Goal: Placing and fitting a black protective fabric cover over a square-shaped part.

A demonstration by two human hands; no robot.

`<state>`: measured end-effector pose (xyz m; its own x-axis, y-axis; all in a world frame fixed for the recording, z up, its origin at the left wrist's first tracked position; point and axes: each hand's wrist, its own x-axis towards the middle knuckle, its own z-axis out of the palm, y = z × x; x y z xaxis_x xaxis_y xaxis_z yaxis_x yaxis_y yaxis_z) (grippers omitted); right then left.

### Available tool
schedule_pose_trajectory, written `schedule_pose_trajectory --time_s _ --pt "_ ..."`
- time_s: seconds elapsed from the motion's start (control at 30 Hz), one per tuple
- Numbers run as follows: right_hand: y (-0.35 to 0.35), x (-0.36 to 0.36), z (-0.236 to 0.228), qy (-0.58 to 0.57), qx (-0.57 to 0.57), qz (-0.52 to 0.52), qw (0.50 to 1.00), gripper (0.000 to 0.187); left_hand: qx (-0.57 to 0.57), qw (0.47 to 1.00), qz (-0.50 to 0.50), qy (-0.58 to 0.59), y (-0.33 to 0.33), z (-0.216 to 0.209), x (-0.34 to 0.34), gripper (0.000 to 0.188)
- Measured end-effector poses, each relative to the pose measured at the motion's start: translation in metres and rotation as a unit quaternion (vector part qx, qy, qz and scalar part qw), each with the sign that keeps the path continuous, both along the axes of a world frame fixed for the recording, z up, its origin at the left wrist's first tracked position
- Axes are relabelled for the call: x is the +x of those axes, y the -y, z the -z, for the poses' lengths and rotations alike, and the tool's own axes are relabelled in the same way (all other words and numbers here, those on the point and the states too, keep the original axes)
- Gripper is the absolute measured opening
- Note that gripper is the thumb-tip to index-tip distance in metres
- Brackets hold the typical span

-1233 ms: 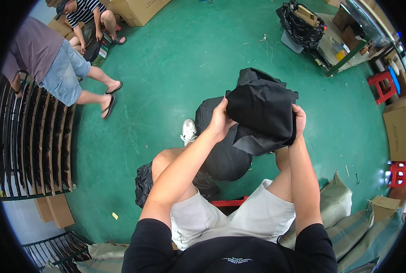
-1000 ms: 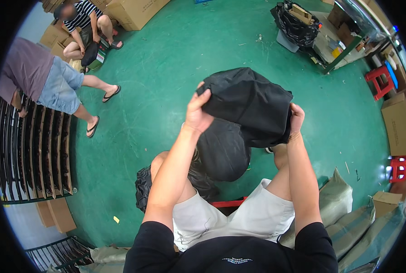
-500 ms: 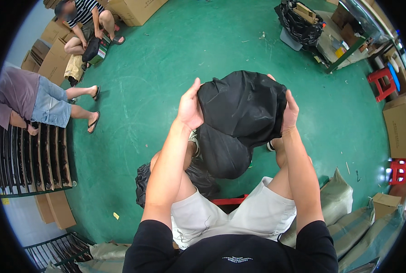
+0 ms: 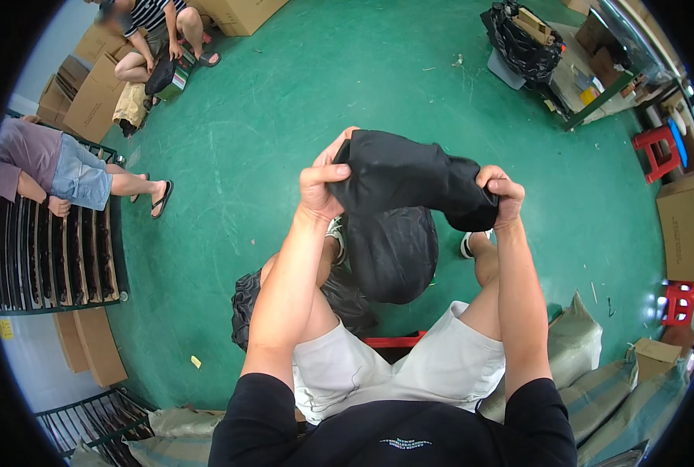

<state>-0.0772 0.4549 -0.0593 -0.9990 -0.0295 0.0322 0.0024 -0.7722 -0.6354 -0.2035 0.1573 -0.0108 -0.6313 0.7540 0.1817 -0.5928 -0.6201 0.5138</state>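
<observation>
A piece of black fabric (image 4: pixel 409 171) is stretched sideways between my two hands, above the floor in front of my knees. My left hand (image 4: pixel 324 185) grips its left end, thumb on top. At the lower right end, my right hand (image 4: pixel 506 194) pinches the edge with curled fingers. Beneath the fabric, between my legs, sits a rounded, smooth black bundle (image 4: pixel 394 261); its upper part is hidden by the fabric. I cannot tell whether the two are joined. Crumpled black plastic (image 4: pixel 347 300) lies beside my left leg.
Woven sacks (image 4: pixel 576 342) lie at my right. At the left, a person in denim shorts (image 4: pixel 82 171) stands by a rack of dark strips (image 4: pixel 59 257). Another person (image 4: pixel 156 39) crouches at the far left near cartons (image 4: pixel 98 97). A black-lined bin (image 4: pixel 518 47) stands far right.
The fabric has gone from a broad, full shape to a narrower stretched band. My fingers have closed on its ends. The standing person at the left has shifted position.
</observation>
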Motion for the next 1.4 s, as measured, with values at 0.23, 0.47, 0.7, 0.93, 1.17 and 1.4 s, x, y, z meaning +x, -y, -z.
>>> schedule_pose_trajectory --time_s 0.23,0.47,0.7,0.93,1.17,1.4 --pt "-0.008 0.005 -0.004 0.058 0.115 -0.003 0.992 0.026 0.002 0.999 -0.003 0.052 0.012 0.001 -0.006 0.071" --pt "-0.008 0.01 -0.024 0.0 0.2 -0.047 0.979 0.027 0.0 0.998 0.026 -0.048 0.025 -0.013 0.003 0.086" --pt "0.0 0.017 -0.037 0.038 0.123 -0.082 0.988 0.05 -0.038 0.995 0.067 -0.06 0.05 -0.011 -0.002 0.094" --pt "0.009 0.026 -0.048 0.166 0.318 -0.208 0.91 0.05 -0.326 0.918 0.186 -0.131 0.063 -0.009 0.022 0.08" --pt "-0.001 0.03 0.004 0.173 0.487 -0.38 0.767 0.02 -0.426 0.818 0.361 -0.14 0.084 0.054 0.025 0.025" --pt "0.011 0.012 0.03 0.162 0.289 -0.339 0.88 0.011 -0.274 0.893 0.338 -0.116 0.112 0.071 0.005 0.019"
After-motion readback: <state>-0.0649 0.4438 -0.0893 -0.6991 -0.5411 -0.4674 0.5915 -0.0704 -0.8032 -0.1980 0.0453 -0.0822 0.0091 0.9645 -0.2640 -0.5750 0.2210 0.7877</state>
